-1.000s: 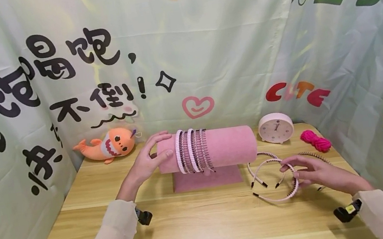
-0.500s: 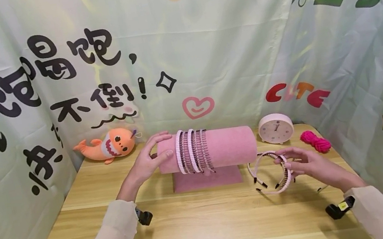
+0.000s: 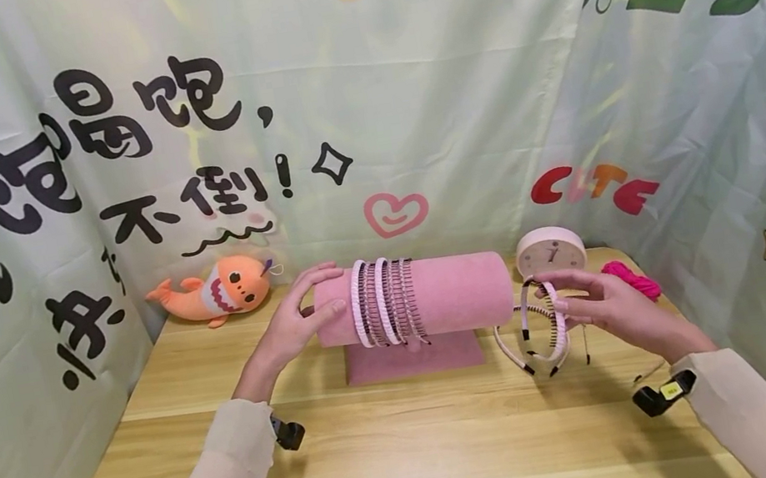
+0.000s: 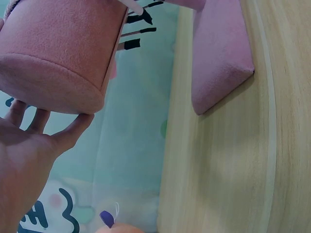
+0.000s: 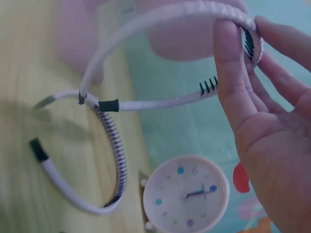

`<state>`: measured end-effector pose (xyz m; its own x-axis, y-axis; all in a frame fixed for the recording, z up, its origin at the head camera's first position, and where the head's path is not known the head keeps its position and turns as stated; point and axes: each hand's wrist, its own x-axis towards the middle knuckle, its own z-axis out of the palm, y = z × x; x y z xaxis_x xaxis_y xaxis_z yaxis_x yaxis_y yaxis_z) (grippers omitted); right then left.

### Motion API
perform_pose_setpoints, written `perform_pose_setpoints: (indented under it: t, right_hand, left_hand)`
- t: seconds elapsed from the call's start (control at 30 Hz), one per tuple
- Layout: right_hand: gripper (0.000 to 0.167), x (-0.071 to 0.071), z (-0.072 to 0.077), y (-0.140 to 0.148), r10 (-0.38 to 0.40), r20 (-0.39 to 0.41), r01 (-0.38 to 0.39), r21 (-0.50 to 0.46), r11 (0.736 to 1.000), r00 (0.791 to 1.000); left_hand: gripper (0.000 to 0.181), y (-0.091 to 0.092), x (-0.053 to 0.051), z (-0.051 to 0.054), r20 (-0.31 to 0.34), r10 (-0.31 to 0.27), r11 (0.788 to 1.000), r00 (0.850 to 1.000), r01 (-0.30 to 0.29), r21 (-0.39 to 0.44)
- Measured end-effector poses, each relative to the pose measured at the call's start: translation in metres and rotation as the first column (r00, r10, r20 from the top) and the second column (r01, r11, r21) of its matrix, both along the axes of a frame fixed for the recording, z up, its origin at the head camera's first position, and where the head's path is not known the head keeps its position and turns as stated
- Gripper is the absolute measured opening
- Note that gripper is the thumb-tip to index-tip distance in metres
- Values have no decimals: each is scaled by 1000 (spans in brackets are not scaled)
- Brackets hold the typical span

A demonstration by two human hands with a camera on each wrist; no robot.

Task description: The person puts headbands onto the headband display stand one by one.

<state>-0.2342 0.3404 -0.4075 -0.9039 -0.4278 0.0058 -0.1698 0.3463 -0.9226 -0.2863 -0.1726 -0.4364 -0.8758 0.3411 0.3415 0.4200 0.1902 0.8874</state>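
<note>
A pink padded cylinder (image 3: 463,290) on a pink base (image 3: 414,358) carries several pale and dark-toothed headbands (image 3: 384,302) toward its left half. My left hand (image 3: 297,317) grips the cylinder's left end, thumb in front and fingers over the top; the left wrist view shows that hand (image 4: 36,145) against the round end (image 4: 53,92). My right hand (image 3: 603,304) pinches a pale headband (image 3: 559,319) near the cylinder's right end. In the right wrist view, thumb and fingers of the hand (image 5: 272,107) hold this headband (image 5: 146,20) at its curve, its dark tips pointing away.
Below the held headband, another headband (image 5: 119,160) lies on the wooden table (image 3: 389,458). A round pink clock (image 3: 549,249) and bright pink yarn (image 3: 633,281) stand at the back right. An orange plush toy (image 3: 227,289) lies at the back left.
My right hand has lifted the headband up and moved it left toward the cylinder's right end, turning it more upright. The left hand has stayed on the cylinder.
</note>
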Motion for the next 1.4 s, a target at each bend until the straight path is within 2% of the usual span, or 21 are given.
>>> perform_pose_setpoints:
  t: [0.33,0.53,0.8,0.97,1.23,1.4]
  right_hand:
    - [57,-9,15,-23,-61,27,64,-96,993,998]
    - [56,-14,22,-36,-50,30,54,-163,985,998]
    - [54,-21,24,-49,-47,6,47,-218,975,999]
    - [56,-24,25,-56,-40,-23,35,-183,982,999]
    - [59,-29,25,-60,-67,-71,61,-80,995,995]
    - [59,-26,22,-56,-43,-99,42,-16,999,994]
  left_hand:
    - [47,0,-1,-2,-5,-8,1000,1000,8,9]
    - [47,0,0,-2,-4,-1,1000,1000,1,9]
    - [48,0,1,-1,-2,0,1000,1000,0,8]
    - [48,0,0,-1,5,4,1000,1000,-4,5]
    - [48,0,0,0,5,-2,1000,1000,2,12]
    - [48,1,1,0,1,-7,1000,1000,7,13]
